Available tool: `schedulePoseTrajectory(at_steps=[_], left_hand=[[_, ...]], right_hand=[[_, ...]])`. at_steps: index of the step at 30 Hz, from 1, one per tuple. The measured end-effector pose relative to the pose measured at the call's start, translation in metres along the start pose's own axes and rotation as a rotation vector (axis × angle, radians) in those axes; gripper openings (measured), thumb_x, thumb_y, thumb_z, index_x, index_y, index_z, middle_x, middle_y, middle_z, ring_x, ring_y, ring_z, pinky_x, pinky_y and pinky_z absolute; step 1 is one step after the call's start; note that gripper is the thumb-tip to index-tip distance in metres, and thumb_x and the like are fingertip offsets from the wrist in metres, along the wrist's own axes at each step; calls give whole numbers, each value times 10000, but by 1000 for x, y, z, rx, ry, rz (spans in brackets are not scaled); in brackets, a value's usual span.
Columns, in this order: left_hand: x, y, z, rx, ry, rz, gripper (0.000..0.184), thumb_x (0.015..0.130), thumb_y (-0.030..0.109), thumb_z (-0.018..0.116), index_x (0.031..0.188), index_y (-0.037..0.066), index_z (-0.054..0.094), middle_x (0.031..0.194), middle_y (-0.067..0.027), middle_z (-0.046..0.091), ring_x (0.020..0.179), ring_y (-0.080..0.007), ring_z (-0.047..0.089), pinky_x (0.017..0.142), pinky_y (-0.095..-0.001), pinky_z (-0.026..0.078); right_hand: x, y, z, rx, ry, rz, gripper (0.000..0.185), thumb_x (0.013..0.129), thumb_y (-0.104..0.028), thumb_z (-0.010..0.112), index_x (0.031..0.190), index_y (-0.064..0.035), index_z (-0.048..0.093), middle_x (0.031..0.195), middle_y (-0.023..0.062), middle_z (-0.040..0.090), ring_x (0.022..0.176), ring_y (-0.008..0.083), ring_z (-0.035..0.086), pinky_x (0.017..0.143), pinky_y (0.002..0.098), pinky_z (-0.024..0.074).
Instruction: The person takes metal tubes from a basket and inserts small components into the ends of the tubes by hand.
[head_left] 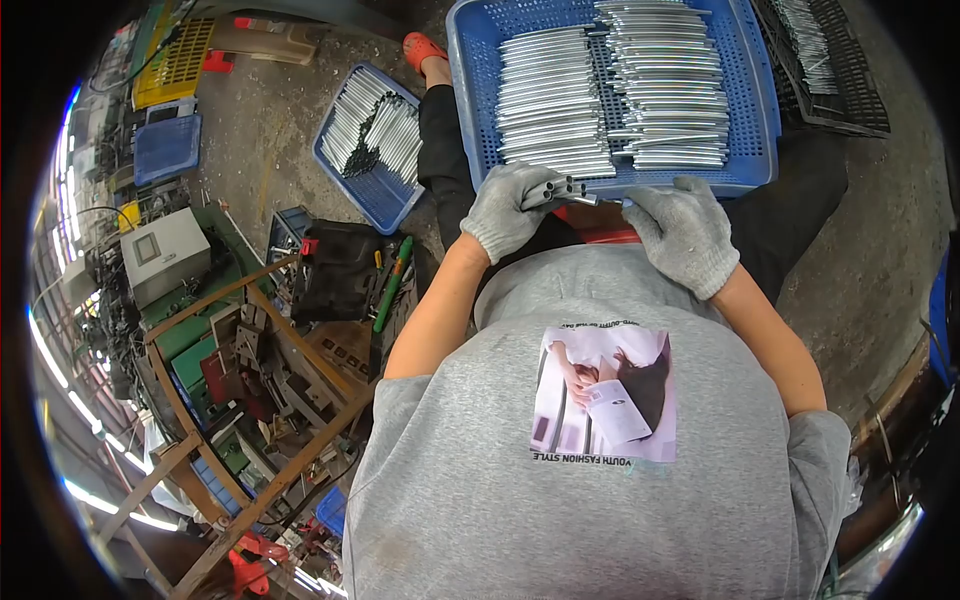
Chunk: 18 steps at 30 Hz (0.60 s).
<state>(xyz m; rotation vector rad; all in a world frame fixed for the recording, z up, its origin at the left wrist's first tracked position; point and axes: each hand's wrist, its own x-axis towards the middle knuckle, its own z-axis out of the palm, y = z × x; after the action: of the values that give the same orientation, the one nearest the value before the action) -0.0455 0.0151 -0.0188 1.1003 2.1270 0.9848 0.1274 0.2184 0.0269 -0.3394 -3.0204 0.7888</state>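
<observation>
My left hand (507, 212), in a grey knitted glove, is closed around a small bunch of metal tubes (562, 190) whose open ends point right. Just right of those ends is my right hand (685, 235), gloved alike, with its fingers drawn together. A small bluish spot shows at its fingertips; what it pinches, if anything, is too small to make out. Beyond both hands a blue perforated basket (478, 110) holds two stacks of silvery tubes, the left stack (553, 100) and the right stack (668, 90).
Left on the floor stands a smaller blue basket (395, 205) of dark-ended tubes. A dark crate (850, 110) with more tubes is at the far right. An open black tool case (345, 270), a green tube (393, 285) and a wooden frame (275, 470) lie left.
</observation>
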Motion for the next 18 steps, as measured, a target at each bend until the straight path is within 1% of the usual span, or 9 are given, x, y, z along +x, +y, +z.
schedulePoseTrajectory(at_steps=[2,3,7,8,12,13,17,18], left_hand=[[-2,-1,1,19,41,97,286,745,52,784,1028,92,766,894,-55,752,762,-298,637,780,-385,512],[-3,0,2,17,40,96,286,745,52,784,1028,92,766,894,-55,752,762,-298,637,780,-385,512],[-5,7,2,65,41,169,270,746,7,759,1006,81,768,908,-40,740,788,-240,635,824,-364,486],[-6,10,2,63,42,168,270,746,7,759,1006,81,768,908,-40,740,788,-240,635,824,-364,486],[-12,20,2,152,102,180,272,736,88,765,1006,123,782,945,-5,747,860,-205,631,907,-352,441],[-14,21,3,151,101,179,272,736,88,765,1006,123,782,945,-5,747,860,-205,631,907,-352,441],[-20,25,7,283,233,258,266,745,215,758,1008,174,765,972,35,734,911,-174,607,921,-361,408],[-22,27,7,282,233,255,266,745,215,758,1008,174,765,972,35,734,911,-174,607,921,-361,408]], right_hand=[[-1,1,3,21,39,-66,175,924,-213,679,1023,-93,759,808,33,777,727,261,701,939,374,493],[-1,1,3,20,37,-65,175,924,-213,679,1023,-93,759,808,33,777,727,261,701,939,374,493],[0,-2,3,10,9,-83,165,927,-206,671,1028,-103,752,814,29,778,725,237,704,959,384,480],[0,-2,3,9,7,-84,165,927,-206,671,1028,-103,752,814,29,778,725,237,704,959,384,480],[0,-7,4,-72,-48,-29,148,921,-195,667,988,-101,760,813,35,777,736,244,705,912,366,495],[0,-8,3,-73,-49,-29,148,921,-195,667,988,-101,760,813,35,777,736,244,705,912,366,495],[-1,-11,-2,0,-16,-153,135,906,-185,667,937,-101,767,800,49,772,716,259,693,868,355,499],[0,-12,-4,1,-19,-154,135,906,-185,667,937,-101,767,800,49,772,716,259,693,868,355,499]])
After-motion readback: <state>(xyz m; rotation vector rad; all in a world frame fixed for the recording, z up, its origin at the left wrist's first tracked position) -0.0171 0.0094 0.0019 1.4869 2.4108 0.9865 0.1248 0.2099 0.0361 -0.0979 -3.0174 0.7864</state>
